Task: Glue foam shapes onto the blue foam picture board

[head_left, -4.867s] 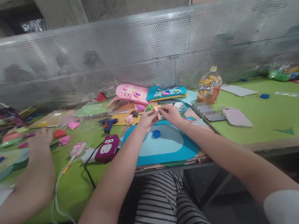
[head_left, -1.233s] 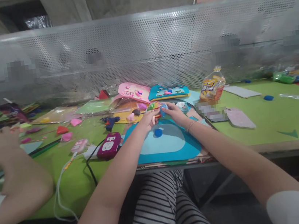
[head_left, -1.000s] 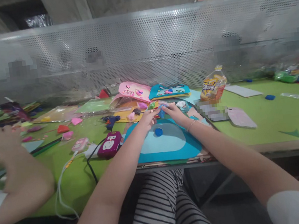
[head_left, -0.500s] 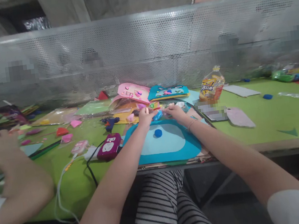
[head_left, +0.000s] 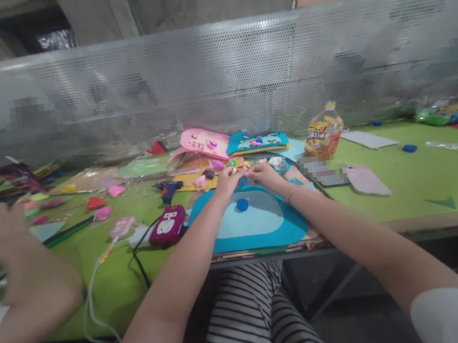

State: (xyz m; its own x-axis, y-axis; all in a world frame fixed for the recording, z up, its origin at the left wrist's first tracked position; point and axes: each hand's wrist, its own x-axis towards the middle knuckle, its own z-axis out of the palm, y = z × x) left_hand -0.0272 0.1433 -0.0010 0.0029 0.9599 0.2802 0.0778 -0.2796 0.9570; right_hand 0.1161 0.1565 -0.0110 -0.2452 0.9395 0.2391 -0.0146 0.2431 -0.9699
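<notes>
My left hand and my right hand meet above the far edge of a teal rounded board with a pale blue panel. The fingers of both are pinched together on a small plastic bag of blue clay, mostly hidden by the hands. On the pale panel, nearer me, sits a round blue lump of clay. Just beyond my hands lie green and yellow pieces, and a pink lump is to their left.
Behind lie a decorated pink case and a teal case. A snack bag and a phone are on the right. On the left are a glue gun, a purple device with cables, and another person's arm.
My hands have come closer together, with the fingertips now meeting. The blue clay bag between them is more covered than before. The round lump stays in place.
</notes>
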